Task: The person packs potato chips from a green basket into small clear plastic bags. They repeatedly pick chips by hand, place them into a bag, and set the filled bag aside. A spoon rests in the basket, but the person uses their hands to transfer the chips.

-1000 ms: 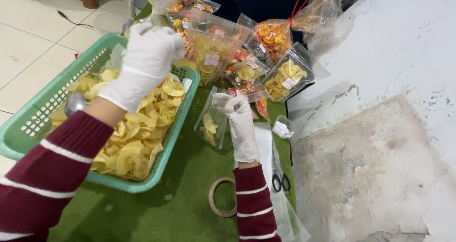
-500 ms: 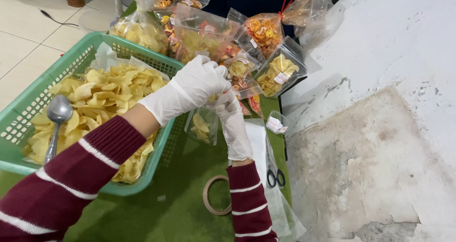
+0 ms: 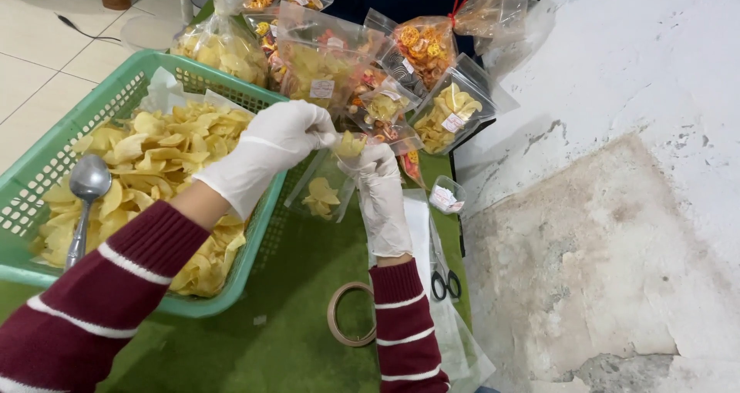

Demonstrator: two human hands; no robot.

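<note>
Left hand [image 3: 281, 138] is pinching chips [image 3: 351, 143] over a bag [image 3: 324, 188].
Right hand [image 3: 379, 181] is gripping the bag's mouth beside the basket [image 3: 116, 100].

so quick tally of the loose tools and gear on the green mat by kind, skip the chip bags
green basket: 1
metal spoon: 1
tape roll: 1
scissors: 1
small clear tub: 1
total: 5

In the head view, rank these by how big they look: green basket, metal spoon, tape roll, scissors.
1. Green basket, by far the largest.
2. Metal spoon.
3. Tape roll.
4. Scissors, only the black handles show clearly.
Spoon and tape roll are close in apparent size; that order is unsure.
</note>
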